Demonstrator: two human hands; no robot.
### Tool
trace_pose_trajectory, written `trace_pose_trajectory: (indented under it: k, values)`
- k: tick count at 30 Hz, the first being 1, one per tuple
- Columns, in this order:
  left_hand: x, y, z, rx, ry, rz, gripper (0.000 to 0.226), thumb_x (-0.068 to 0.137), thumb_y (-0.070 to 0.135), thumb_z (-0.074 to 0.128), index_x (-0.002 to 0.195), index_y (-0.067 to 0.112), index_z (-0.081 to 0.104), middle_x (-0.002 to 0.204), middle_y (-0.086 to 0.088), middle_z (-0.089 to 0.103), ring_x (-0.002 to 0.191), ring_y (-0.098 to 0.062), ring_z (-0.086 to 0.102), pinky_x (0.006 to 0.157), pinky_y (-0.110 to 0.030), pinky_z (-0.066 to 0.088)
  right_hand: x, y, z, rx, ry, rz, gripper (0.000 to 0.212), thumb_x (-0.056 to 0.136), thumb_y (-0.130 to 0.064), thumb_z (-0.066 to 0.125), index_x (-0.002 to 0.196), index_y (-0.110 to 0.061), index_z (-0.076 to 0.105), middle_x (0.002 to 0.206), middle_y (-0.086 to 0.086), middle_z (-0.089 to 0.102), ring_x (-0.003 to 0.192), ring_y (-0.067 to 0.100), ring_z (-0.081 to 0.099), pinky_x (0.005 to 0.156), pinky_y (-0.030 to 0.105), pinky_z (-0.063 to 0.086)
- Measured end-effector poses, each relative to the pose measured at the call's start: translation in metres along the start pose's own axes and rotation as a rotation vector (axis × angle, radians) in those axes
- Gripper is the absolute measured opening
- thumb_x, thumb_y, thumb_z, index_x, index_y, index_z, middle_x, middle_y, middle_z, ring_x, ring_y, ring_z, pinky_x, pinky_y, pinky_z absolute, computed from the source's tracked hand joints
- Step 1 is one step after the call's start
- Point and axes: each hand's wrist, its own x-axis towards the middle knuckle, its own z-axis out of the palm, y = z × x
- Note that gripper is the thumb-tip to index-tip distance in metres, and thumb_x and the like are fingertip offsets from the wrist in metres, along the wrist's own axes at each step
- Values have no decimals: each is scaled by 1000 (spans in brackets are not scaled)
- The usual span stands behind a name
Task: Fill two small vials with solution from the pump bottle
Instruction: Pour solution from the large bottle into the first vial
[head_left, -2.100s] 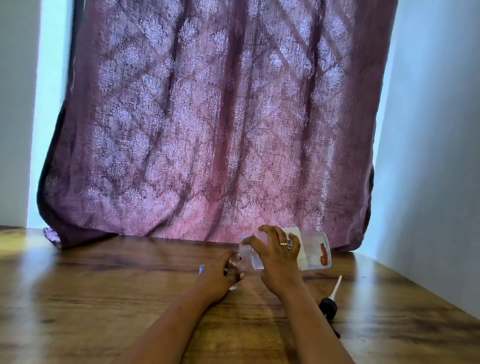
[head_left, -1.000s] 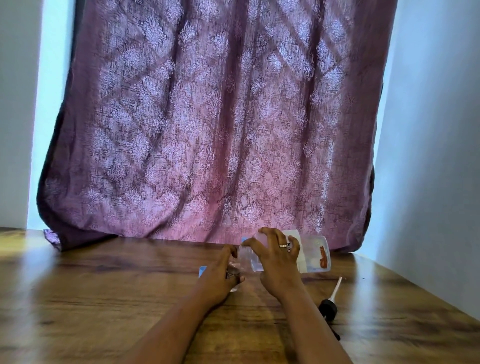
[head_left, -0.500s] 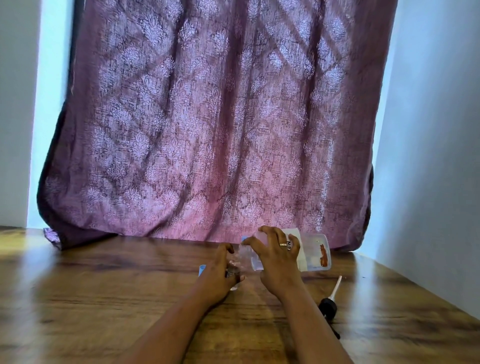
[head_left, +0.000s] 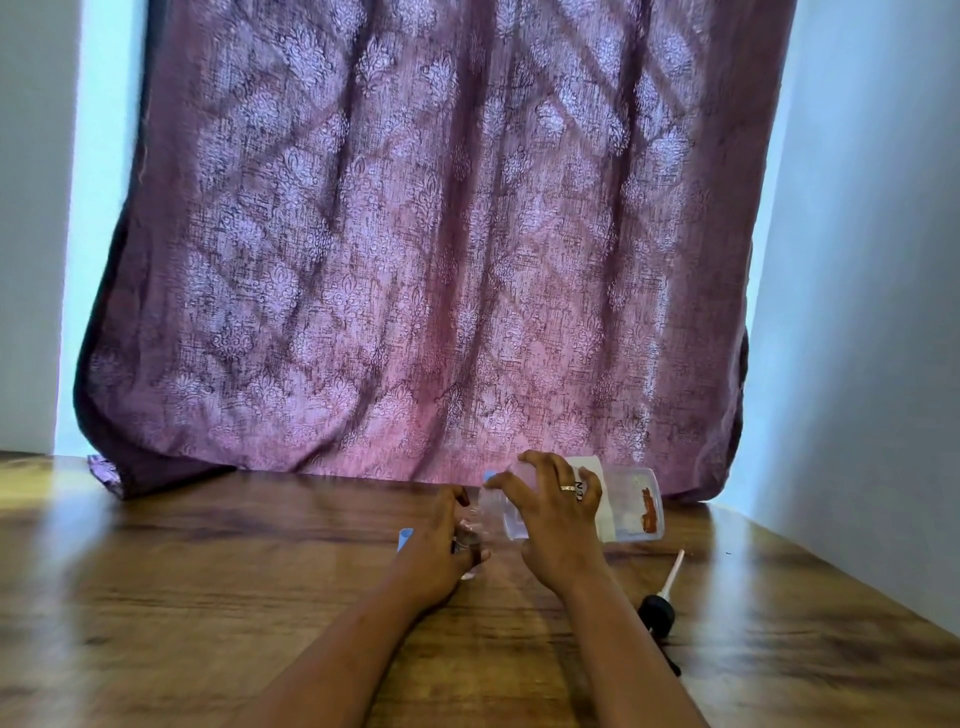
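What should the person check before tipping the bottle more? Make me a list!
1. Pump is off the bottle: ok. The pump head lies on the table.
2. Bottle is held firmly: ok. The right hand grips the bottle, which is tipped on its side.
3. Vial is held: ok. The left hand holds the vial just below the bottle's neck.
4. Bottle mouth is right over the vial's opening: cannot tell, because fingers hide it.
5. Vial has room left: cannot tell, because it is too small and covered.
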Motion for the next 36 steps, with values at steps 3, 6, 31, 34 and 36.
trace_pose_trajectory:
  k: [3,6,31,34,36]
  values:
    - [0,2,-1,-2,-5,0,47,81,23,69,109,31,31,96,3,66,85,-11,63,80,-38,54,0,0,0,-5,3,-2,87,63,5,57,125,-50,31,145,-3,22,139,21,12,102,45,5]
    - [-1,2,-1,2,-7,3,47,82,23,69,110,30,31,97,3,66,86,-13,63,80,-40,54,-1,0,0,-9,-2,-2,86,63,3,58,125,-50,30,145,-3,21,139,21,11,102,45,5]
    - [3,-3,1,5,-18,11,48,81,25,69,102,41,29,89,16,60,81,2,61,64,-15,45,-1,0,-3,18,-15,6,86,63,5,56,126,-49,32,144,-2,19,139,21,10,104,45,4]
    - [3,-3,1,9,-21,15,48,81,25,69,102,41,28,87,14,61,78,7,60,61,-13,42,-1,0,-3,19,-13,2,87,63,5,56,126,-49,31,144,-2,19,139,21,10,103,45,4]
    - [3,-2,1,9,-19,12,48,81,25,69,103,40,29,87,14,61,78,3,61,62,-14,42,0,0,-2,20,-13,3,87,63,5,57,126,-49,31,144,-3,18,139,21,10,103,45,5]
